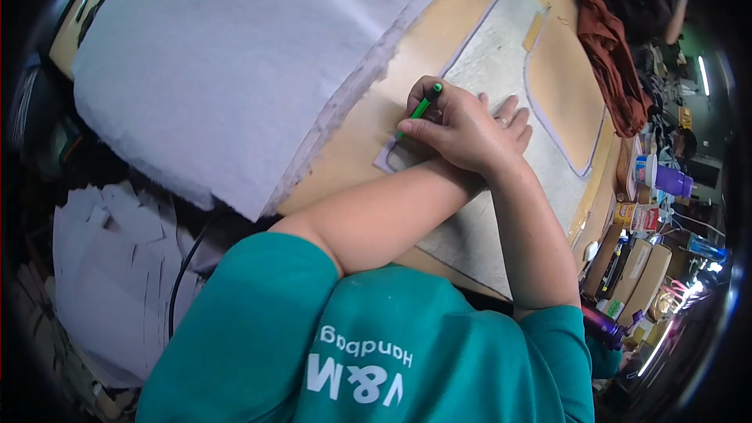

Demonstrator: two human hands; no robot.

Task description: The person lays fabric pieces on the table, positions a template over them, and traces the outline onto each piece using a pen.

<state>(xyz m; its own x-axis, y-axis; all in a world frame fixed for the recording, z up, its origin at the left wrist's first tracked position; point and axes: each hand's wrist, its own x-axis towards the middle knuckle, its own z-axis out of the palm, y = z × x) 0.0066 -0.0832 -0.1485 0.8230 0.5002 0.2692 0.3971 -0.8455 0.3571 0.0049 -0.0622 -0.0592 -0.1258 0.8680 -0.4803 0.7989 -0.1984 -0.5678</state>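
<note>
Grey panel (493, 55): lying on the surface (337, 164), lilac edging showing. The right hand (462, 129) is gripping a green pen (421, 113) near the panel's edge. The left hand (513, 124) is resting open on the panel, fingers extended. Crossed forearms are obstructing part of it. Lilac fabric (227, 63) is covering the left side; brown cloth (611, 55), a purple cup (674, 181) and cardboard boxes (629, 270) are occupying the right.
</note>
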